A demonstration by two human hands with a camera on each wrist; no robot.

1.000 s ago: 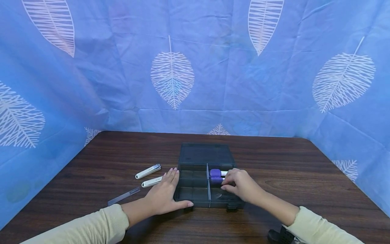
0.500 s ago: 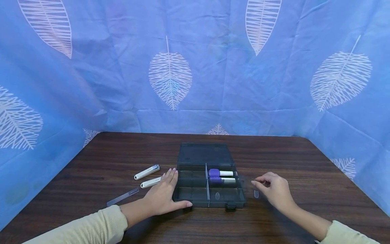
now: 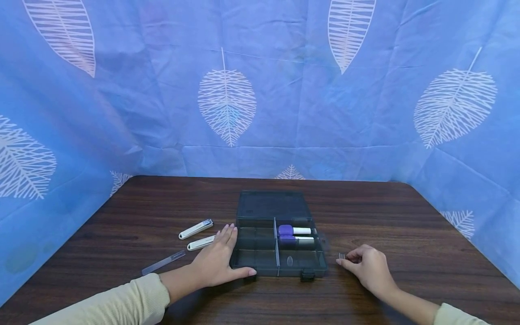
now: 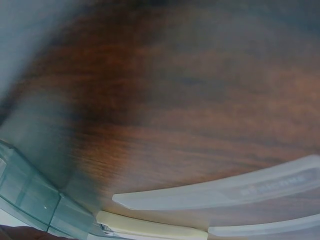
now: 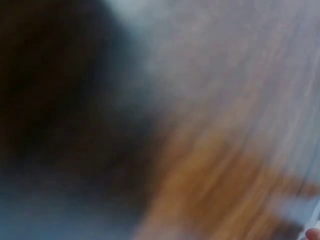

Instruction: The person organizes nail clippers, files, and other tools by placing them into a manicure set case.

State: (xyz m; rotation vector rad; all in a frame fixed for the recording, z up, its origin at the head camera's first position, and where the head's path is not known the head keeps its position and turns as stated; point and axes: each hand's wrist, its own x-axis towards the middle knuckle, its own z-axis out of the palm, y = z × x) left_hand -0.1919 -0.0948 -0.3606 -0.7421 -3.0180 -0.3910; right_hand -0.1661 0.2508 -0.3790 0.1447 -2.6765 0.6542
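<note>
My left hand (image 3: 217, 259) rests against the left side of a dark see-through compartment box (image 3: 257, 269), fingers straight and thumb along its front edge. The box lid lies open at the back. Two purple nail polish bottles (image 3: 286, 229) with pale caps lie in its right rear compartment, and a small clear oval piece (image 3: 290, 261) is in the right front one. Right of the box, my right hand (image 3: 370, 268) is low over the table, thumb and finger pinching a small clear false nail tip (image 3: 341, 256). The right wrist view is mostly blur.
Two white nail clippers (image 3: 196, 229) lie left of the box, one partly behind my left hand. Nearer the front left is a slim translucent strip (image 3: 163, 263). A dark wood table (image 3: 183, 194) carries everything, with a blue leaf-print cloth (image 3: 276, 113) hanging behind.
My right hand has left the box's right compartments and moved right, then lowered slightly onto the clear nail tip on the table. The left hand keeps its place on the box.
</note>
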